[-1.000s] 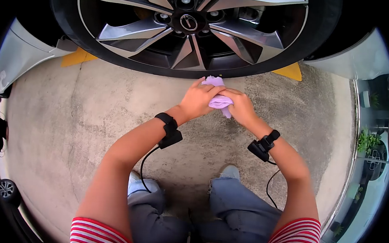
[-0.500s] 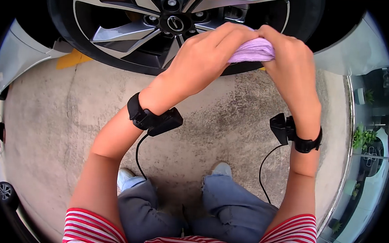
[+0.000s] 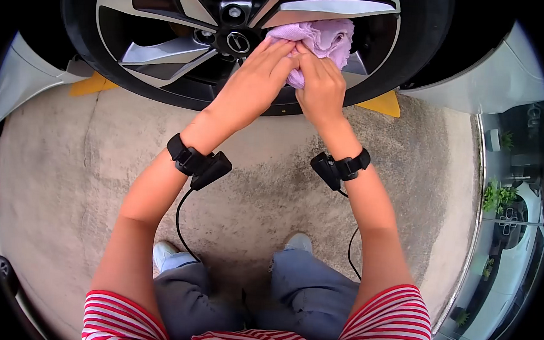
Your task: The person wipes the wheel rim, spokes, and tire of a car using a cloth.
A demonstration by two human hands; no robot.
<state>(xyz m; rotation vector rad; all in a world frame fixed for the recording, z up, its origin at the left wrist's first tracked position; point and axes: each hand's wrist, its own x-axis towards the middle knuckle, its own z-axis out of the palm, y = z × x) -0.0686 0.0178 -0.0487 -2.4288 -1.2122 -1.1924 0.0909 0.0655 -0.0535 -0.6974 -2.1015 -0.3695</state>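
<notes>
A crumpled light purple cloth (image 3: 331,41) lies over the lower right spokes of the car wheel (image 3: 161,53), just right of the hub. My left hand (image 3: 258,80) grips the cloth's lower left part, its fingers bent together. Close beside it, my right hand (image 3: 322,86) has its fingers closed on the lower edge of the cloth. The fingertips of both hands nearly meet. Part of the spokes is hidden behind the cloth and hands. Each wrist wears a black strap with a small black device and a cable.
Pale car bodywork (image 3: 479,82) flanks the wheel on both sides. Yellow markings (image 3: 380,104) show on the concrete floor (image 3: 126,144) by the tyre. Glass with plants (image 3: 498,195) runs along the right. Another car's wheel (image 3: 3,268) is at the far left. My shoes are below.
Both hands have carried the cloth from in front of the tyre up and then onto the spokes. It was folded between them and is now more spread out. The view has shifted slightly.
</notes>
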